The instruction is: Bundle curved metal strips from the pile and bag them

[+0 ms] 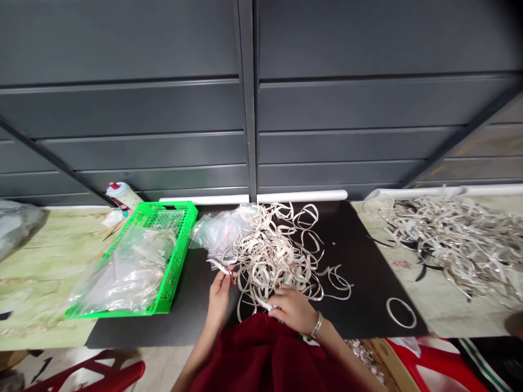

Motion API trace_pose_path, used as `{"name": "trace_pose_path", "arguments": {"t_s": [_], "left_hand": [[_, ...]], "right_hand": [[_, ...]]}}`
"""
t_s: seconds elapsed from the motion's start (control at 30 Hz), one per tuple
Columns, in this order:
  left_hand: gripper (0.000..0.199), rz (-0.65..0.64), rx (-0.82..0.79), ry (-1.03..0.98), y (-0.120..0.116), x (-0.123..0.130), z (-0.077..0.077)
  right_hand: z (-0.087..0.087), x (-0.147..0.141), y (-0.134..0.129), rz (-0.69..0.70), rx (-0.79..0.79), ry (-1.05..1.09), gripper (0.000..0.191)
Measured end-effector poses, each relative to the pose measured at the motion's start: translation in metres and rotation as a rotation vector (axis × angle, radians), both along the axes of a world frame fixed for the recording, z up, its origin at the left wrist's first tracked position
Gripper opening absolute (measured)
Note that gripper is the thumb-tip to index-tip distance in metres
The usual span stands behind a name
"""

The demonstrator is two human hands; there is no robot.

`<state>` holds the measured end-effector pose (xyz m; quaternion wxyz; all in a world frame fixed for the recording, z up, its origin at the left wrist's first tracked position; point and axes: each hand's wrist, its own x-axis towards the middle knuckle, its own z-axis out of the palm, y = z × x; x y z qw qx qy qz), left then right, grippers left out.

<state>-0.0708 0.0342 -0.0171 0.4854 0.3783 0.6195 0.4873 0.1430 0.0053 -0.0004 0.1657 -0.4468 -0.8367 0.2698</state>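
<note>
A tangled pile of thin, curved, whitish strips with shiny edges (278,256) lies on the black mat (355,261) in front of me. Left of the pile, my left hand (220,291) is closed, pinching a short curved white strip (218,265) that points up and to the left. At the pile's near edge, my right hand (295,310) has its fingers closed on another pale strip (263,302), partly hidden by the fingers. Some loops have come apart from the pile on its right side, and a single round white ring (401,313) lies near the mat's right edge.
A green plastic basket (175,277) holding clear bags of strips stands to the left. Clear plastic bags (223,231) lie between basket and pile. A second heap of strips (461,245) covers the right side. Behind rises a grey panelled wall (163,109); a cup (125,195) stands far left.
</note>
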Motion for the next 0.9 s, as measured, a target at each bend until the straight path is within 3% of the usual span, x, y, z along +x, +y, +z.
{"name": "trace_pose_path", "arguments": {"t_s": [0.1,0.2,0.3,0.43,0.53,0.63,0.77,0.83,0.9], "left_hand": [[0.041,-0.189,-0.014,0.043,-0.001,-0.001,0.001],[0.035,-0.507,-0.089,0.071,-0.01,0.01,-0.008],[0.028,-0.665,-0.102,0.124,-0.02,0.024,-0.02],[0.028,-0.706,-0.101,0.092,-0.025,0.03,-0.028],[0.027,-0.724,-0.135,-0.045,-0.024,0.025,-0.022],[0.021,-0.663,-0.184,-0.206,-0.025,0.019,-0.013],[0.027,-0.566,-0.285,-0.358,-0.028,0.018,-0.012],[0.037,-0.485,-0.302,-0.43,-0.028,0.019,-0.017],[0.042,-0.37,-0.287,-0.47,-0.025,0.018,-0.021]], "right_hand": [[-0.007,-0.01,-0.005,0.162,0.082,-0.146,0.021],[-0.011,-0.022,-0.007,0.165,0.167,-0.236,0.016],[-0.011,-0.029,-0.004,0.146,0.241,-0.269,0.012],[-0.014,-0.032,0.0,0.201,0.251,-0.239,0.01],[-0.017,-0.034,-0.001,0.203,0.235,-0.127,0.011],[-0.018,-0.037,-0.003,0.128,0.153,0.118,0.014],[-0.024,-0.035,0.004,-0.076,0.002,0.473,0.021],[-0.033,-0.032,0.017,-0.26,-0.034,0.443,0.024],[-0.046,-0.029,0.036,-0.412,-0.062,0.285,0.027]]}}
